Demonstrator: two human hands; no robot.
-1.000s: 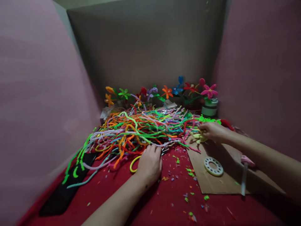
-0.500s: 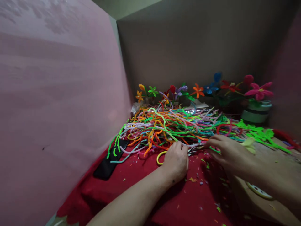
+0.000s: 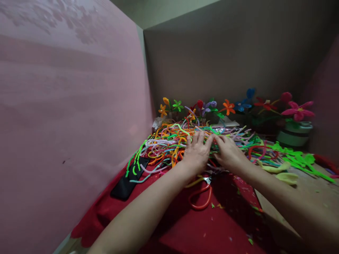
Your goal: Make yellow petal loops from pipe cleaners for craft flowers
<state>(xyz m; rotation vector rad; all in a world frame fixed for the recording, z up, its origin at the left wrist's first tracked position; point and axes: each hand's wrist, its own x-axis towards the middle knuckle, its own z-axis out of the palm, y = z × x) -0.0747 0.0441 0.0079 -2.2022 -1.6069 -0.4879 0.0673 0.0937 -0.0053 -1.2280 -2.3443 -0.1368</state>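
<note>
A tangled heap of coloured pipe cleaners (image 3: 164, 144) lies in front of me. My left hand (image 3: 197, 153) rests on it palm down, its fingers stretched out and slightly apart. Close beside it, my right hand (image 3: 230, 152) reaches into the heap with fingers curled; whatever they grip is hidden. Below both hands, scissors (image 3: 200, 207) with a red and a yellow handle loop lie on the red cloth (image 3: 182, 225), their blades mostly covered by shadow and pipe cleaners.
A black phone (image 3: 124, 187) lies left, partly under pipe cleaners. Pipe-cleaner flowers (image 3: 228, 107) stand along the back, and a pink one rises by a pale green pot (image 3: 293, 135). Green leaf pieces (image 3: 299, 157) and yellow petals (image 3: 287, 178) lie right. A pink wall (image 3: 79, 116) borders the left.
Both hands have moved up onto the heap and closer together, the right one going left. The scissors' red handle now shows below them. The camera view has shifted slightly.
</note>
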